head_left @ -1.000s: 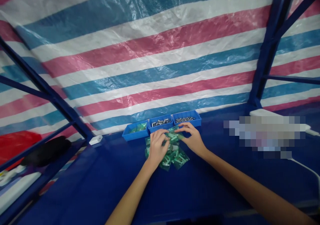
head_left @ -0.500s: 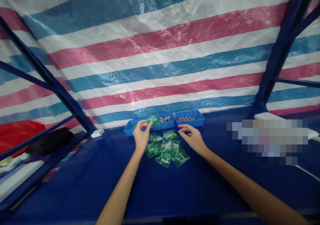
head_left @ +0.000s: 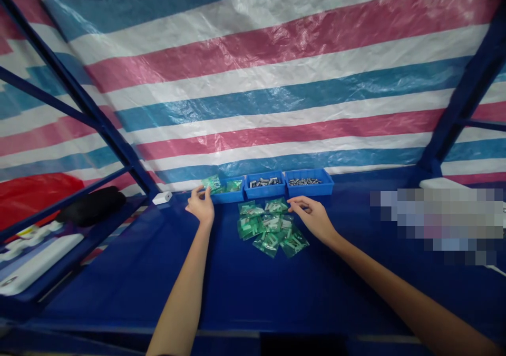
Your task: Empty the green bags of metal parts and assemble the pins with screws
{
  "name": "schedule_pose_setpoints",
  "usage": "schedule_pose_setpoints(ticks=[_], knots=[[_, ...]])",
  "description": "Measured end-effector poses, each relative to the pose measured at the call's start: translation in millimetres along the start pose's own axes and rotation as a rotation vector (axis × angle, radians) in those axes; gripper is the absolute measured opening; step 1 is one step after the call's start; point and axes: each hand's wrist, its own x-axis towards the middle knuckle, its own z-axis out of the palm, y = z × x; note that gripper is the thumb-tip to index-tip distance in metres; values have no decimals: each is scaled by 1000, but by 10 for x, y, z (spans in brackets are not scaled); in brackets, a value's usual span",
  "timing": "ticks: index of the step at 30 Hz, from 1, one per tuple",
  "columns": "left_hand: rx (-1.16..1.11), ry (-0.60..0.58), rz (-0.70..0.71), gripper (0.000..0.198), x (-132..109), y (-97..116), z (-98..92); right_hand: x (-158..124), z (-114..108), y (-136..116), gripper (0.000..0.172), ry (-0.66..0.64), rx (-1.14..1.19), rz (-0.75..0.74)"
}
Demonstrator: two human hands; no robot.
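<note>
My left hand (head_left: 200,205) pinches a small green-tinted plastic bag (head_left: 211,183) between thumb and fingers. It holds the bag up at the left end of a blue bin (head_left: 227,197) that has more green bags inside. To the right of the hand, on the blue table, lies a pile of green-tinted bags (head_left: 272,223) with pale and metallic-looking pieces in them. My right hand (head_left: 312,218) hovers at the pile's right edge, its fingers curved and slightly apart. Nothing shows between them, and its fingertips are close to the topmost right bag.
Two more blue bins hold small metal parts: the middle bin (head_left: 265,190) and the right bin (head_left: 310,188). A white adapter-like block (head_left: 162,198) sits at the back left. Blue frame posts (head_left: 437,150) and a striped tarp (head_left: 276,103) bound the table. A blurred-out item lies at right.
My left hand has carried the green bag leftward, from near the middle bin to the left bin's far end. My right hand has come slightly nearer the pile. The camera view has shifted.
</note>
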Motion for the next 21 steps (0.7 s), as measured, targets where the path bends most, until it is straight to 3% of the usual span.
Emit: schedule_pose_setpoints(ticks=[7,11,15,18,21], knots=[[193,-49,177,30,0,-132,16,-27,31,-17,24,-23,-6,0],[312,-75,291,34,-31,-94,17,-31,34,0,23,-49,-101,-37],[373,-233,460,34,-76,10,7,-40,22,38,21,-127,-278,-171],[441,-333,510,39,-93,61,2,-71,5,42,34,-260,-379,-200],[483,-345,514,42,-94,71,1,-105,-23,22,58,-404,-471,-132]])
